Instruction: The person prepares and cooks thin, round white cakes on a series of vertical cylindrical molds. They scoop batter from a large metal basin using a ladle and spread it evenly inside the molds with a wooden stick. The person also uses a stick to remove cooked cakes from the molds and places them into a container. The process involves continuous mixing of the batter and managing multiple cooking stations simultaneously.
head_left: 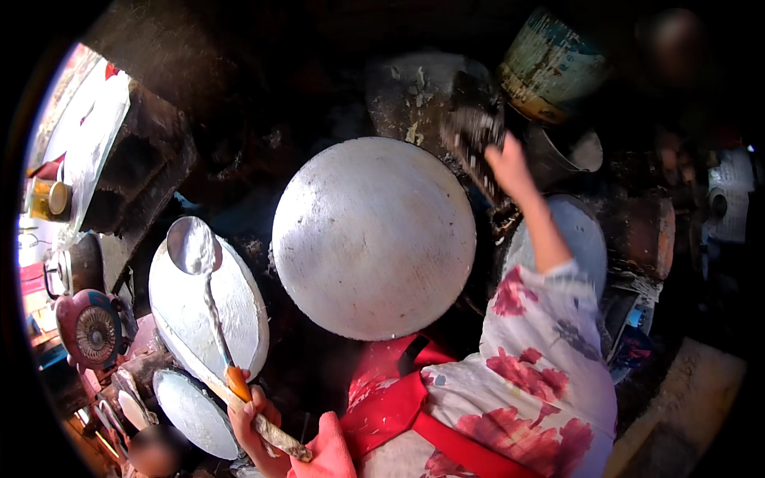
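Head view: my left hand (256,421), near left, fingers curled around a ladle (191,248) by its orange grip. Ladle bowl, white stuff in it, sits over a white-coated round vessel (243,315) on the left. My right hand (510,163), far right, is at a dark thing (472,135); blurred, can't tell if fingers grip. Big round metal plate (374,239) lies between.

Toward four o'clock spreads a loose white sleeve (514,358), printed with large red flowers and a few greyish ones. Around six o'clock a bright red apron (390,406), speckled white, bears a dark patch (412,355); near half past six shows coral-pink cloth (325,450).
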Motion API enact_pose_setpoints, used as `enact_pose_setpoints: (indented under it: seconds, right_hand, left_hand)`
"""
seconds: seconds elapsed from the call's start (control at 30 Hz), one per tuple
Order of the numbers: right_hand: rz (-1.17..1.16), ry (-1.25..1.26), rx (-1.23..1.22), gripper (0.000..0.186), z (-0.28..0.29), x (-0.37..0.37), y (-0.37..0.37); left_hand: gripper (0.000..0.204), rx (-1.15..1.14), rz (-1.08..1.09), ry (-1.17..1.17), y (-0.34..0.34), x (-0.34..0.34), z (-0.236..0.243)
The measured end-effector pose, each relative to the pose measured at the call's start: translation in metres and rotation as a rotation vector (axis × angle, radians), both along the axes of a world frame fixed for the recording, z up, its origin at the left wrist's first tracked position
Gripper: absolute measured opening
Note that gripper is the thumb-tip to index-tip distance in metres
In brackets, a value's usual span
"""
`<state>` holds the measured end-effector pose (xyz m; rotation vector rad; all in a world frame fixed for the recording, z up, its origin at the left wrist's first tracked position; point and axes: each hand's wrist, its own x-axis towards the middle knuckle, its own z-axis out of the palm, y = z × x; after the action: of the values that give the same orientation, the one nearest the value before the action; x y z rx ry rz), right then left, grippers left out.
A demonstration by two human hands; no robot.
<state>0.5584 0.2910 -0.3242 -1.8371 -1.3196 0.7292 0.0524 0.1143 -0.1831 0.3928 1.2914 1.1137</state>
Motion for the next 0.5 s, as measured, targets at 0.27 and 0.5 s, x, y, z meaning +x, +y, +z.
enact_pose_setpoints:
  seconds: [0.27,0.5]
  right_hand:
    - [0.01,-0.576,0.012,0.063,-0.034,-0.09,-0.058]
    - [0.447,-0.943,0.087,0.049,-0.041,-0.249,0.103]
  left_hand:
    - [0.053,0.063,-0.032,-0.096,-0.024,-0.034,-0.002]
    - [0.051,0.03,0.102,-0.113,-0.057,-0.047,0.004]
